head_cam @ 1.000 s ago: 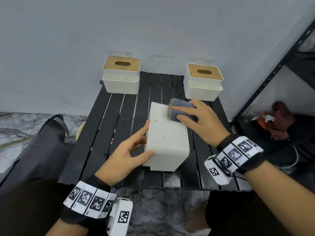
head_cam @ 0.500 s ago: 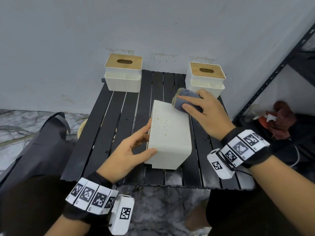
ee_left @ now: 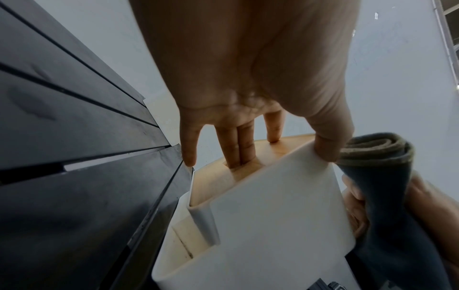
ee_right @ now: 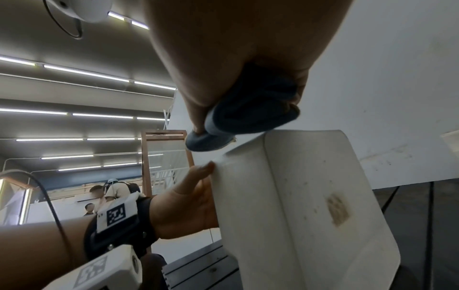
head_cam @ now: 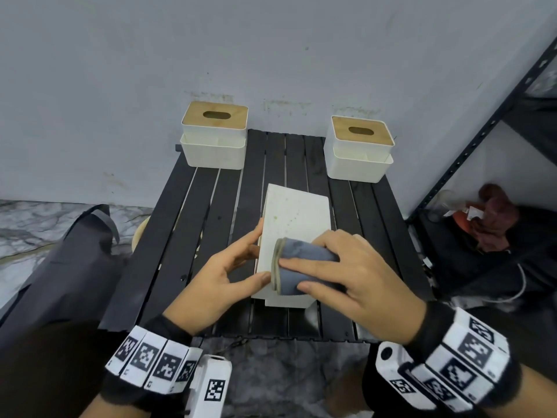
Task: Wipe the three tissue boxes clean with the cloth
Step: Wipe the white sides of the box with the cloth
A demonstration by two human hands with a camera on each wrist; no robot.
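A white tissue box (head_cam: 294, 215) lies on its side in the middle of the black slatted table (head_cam: 187, 236), speckled with greenish spots. My left hand (head_cam: 259, 251) grips its left side: the thumb is on the upper face and two fingers (ee_left: 238, 149) are in the slot of the wooden lid. My right hand (head_cam: 292, 274) holds a folded blue-grey cloth (head_cam: 301, 250) and presses it on the near part of the upper face. A brown stain (ee_right: 337, 212) shows on the box's right side. Two more wood-lidded boxes stand upright at the back left (head_cam: 214, 137) and back right (head_cam: 358, 149).
The grey wall rises right behind the table. A black bag (head_cam: 60, 267) leans against the table's left side. A black metal shelf (head_cam: 482, 131) stands to the right, with a red cloth (head_cam: 494, 218) on its lower level. The floor is marble.
My right hand has drawn the cloth along the upper face from the far end of the box to the near end. The left hand has kept its hold.
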